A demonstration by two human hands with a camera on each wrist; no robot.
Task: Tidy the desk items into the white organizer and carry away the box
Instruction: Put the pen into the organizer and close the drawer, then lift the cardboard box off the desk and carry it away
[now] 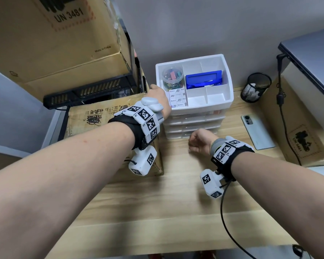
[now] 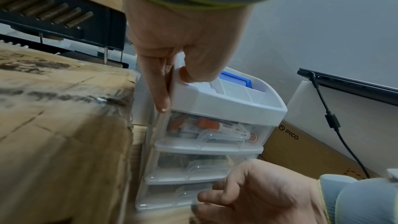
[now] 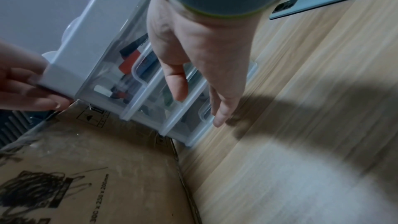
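The white organizer (image 1: 195,101) stands on the wooden worktop (image 1: 176,202), just right of the cardboard box (image 1: 105,116). The left hand (image 1: 158,96) grasps the organizer's top left rim, thumb inside and fingers (image 2: 160,91) down its outer wall. The right hand (image 1: 199,141) hangs before the organizer's lowest drawers, fingers (image 3: 221,108) released and holding nothing.
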